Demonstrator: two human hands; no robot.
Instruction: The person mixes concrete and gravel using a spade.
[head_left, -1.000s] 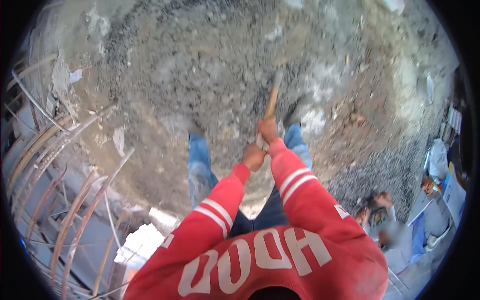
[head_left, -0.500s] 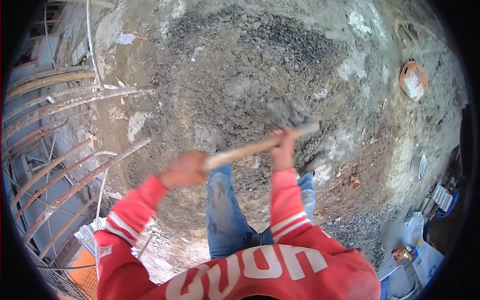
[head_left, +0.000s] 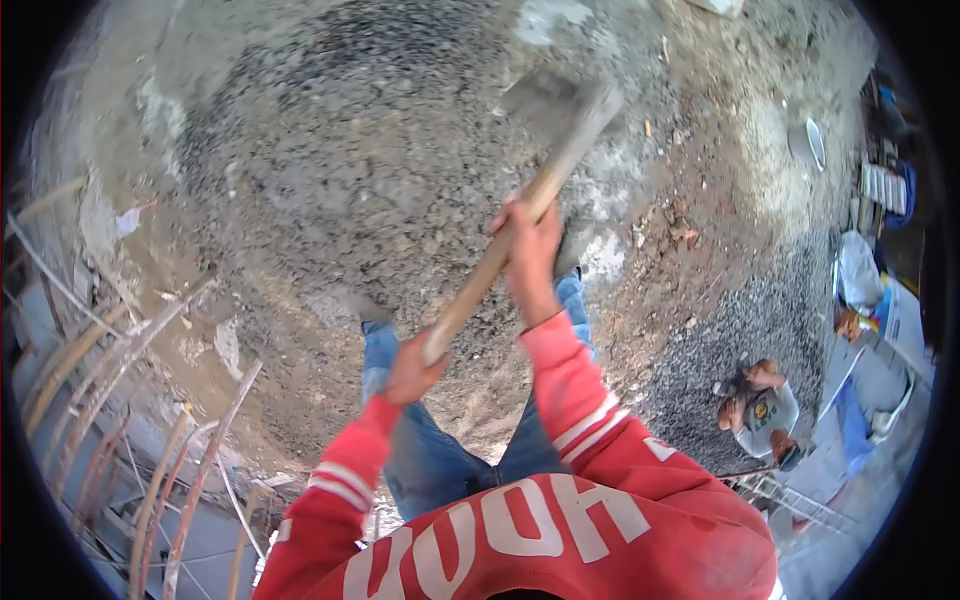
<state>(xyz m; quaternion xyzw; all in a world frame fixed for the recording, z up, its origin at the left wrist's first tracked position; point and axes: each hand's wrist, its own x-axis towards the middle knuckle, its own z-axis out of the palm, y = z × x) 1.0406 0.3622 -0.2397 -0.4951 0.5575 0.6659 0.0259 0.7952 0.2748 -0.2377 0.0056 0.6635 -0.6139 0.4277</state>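
Observation:
Both my hands are wrapped round the wooden handle of a hoe (head_left: 480,280). Near the butt end, low in the middle of the view, is my left hand (head_left: 413,370). Farther up the handle my right hand (head_left: 530,250) grips it, just beyond my right foot. The handle slants up to the right, and the blurred grey blade (head_left: 545,105) at its far end is over the ground. Between and ahead of my legs spreads a bed of damp grey gravel mix (head_left: 350,190).
Wooden poles (head_left: 205,460) jut in at the lower left. On the right, another person (head_left: 765,415) crouches by a gravel heap (head_left: 700,390). A pale bowl-like container (head_left: 808,145) lies farther up, with bags and sheets (head_left: 860,270) along the right edge.
The hoe has swung from nearly level to a steeper slant, its blade moving up and away. My left hand is lower and nearer my body. The view has turned rightward, revealing the crouching person.

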